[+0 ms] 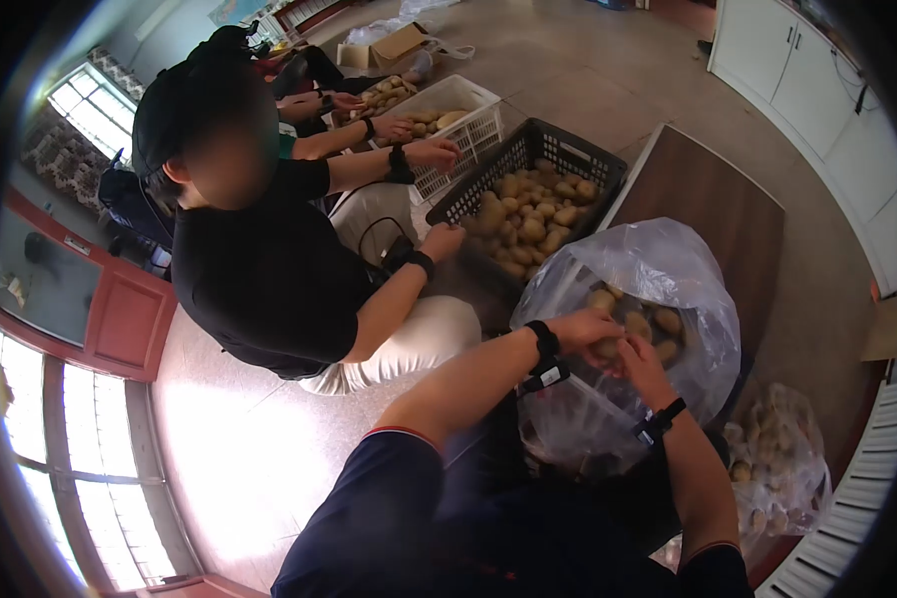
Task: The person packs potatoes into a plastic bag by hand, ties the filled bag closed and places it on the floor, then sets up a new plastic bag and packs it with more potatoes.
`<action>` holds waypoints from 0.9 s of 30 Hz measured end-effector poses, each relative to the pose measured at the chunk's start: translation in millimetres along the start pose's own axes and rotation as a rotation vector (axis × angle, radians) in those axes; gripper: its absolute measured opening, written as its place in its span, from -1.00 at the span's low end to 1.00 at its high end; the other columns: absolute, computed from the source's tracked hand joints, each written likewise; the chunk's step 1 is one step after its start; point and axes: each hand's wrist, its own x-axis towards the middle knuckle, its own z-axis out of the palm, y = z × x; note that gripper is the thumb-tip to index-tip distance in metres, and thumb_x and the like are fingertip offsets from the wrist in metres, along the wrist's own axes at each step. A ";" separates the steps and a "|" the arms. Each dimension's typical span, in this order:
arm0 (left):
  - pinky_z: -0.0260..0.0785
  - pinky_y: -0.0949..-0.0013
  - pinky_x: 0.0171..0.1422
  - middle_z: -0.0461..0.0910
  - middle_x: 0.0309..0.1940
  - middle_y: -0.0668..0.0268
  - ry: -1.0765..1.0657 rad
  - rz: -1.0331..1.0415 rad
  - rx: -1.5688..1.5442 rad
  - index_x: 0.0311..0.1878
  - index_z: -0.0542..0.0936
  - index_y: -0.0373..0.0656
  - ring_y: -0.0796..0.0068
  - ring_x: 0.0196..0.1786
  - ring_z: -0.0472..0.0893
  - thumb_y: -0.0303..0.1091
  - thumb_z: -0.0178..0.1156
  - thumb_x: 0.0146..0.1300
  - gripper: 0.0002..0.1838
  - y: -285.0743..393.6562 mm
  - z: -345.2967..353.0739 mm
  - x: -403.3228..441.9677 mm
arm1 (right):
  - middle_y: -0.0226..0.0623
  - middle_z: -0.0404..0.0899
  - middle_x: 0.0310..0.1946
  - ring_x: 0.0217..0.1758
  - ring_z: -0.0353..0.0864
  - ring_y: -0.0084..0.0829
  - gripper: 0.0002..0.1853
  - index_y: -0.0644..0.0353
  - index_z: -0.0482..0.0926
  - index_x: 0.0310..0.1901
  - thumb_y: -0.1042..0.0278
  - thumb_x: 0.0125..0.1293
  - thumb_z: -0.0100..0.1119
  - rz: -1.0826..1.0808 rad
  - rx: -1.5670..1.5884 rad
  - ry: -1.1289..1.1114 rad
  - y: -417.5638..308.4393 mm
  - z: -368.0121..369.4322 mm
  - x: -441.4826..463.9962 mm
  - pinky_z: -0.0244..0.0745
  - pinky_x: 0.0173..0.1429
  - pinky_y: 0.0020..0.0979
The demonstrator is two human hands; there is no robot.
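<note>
A large clear plastic bag (658, 259) stands open in front of me with several potatoes (667, 319) inside. My left hand (580, 329) is over the bag's opening, its fingers closed round a potato (605, 349) that is partly hidden. My right hand (645, 371) meets it from the other side, fingers pinched together against the left fingertips. What the right fingers hold, if anything, is too small to make out. Both wrists wear black bands.
A black crate (608, 159) of potatoes stands beyond the bag, next to a brown board (708, 189). Left of it sits a person in black (259, 269), near a white crate (483, 98) of potatoes. Another potato bag (782, 458) lies at lower right.
</note>
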 end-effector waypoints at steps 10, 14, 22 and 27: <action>0.57 0.24 -0.16 0.62 -0.11 0.14 0.012 0.276 0.174 0.15 0.51 -0.21 0.24 -0.07 0.66 -0.34 0.34 0.14 -0.51 -0.4 -35.9 -7.1 | -0.36 0.63 -0.35 -0.42 0.59 -0.58 -0.66 0.24 0.55 -0.02 0.08 0.52 0.02 -0.077 -0.045 0.169 9.3 -5.1 2.9 0.49 -0.29 -0.56; 0.49 0.21 -0.19 0.59 -0.20 0.21 0.147 0.270 -0.055 0.05 0.54 -0.18 0.27 -0.18 0.61 -0.32 0.25 0.25 -0.68 11.0 -51.2 -14.7 | -0.36 0.62 -0.37 -0.46 0.56 -0.59 -0.67 0.24 0.55 -0.02 0.10 0.51 0.03 -0.038 -0.101 0.181 14.2 -10.1 6.2 0.50 -0.30 -0.55; 0.33 0.30 -0.32 0.54 -0.24 0.27 0.530 0.246 -0.686 -0.05 0.49 -0.13 0.36 -0.36 0.49 -0.18 0.11 0.44 -0.78 14.5 -88.3 -15.2 | -0.28 0.65 -0.32 -0.42 0.61 -0.53 -0.69 0.34 0.54 -0.03 0.21 0.44 0.09 -0.059 -0.256 0.188 23.7 -13.7 8.4 0.52 -0.27 -0.47; 0.38 0.23 -0.28 0.54 -0.20 0.23 0.616 0.253 -0.801 -0.02 0.47 -0.12 0.29 -0.31 0.50 -0.19 0.13 0.42 -0.76 6.1 -112.9 -13.4 | -0.27 0.66 -0.32 -0.41 0.62 -0.51 -0.70 0.33 0.56 -0.04 0.22 0.42 0.12 -0.073 -0.282 0.157 37.5 -17.3 11.8 0.53 -0.26 -0.45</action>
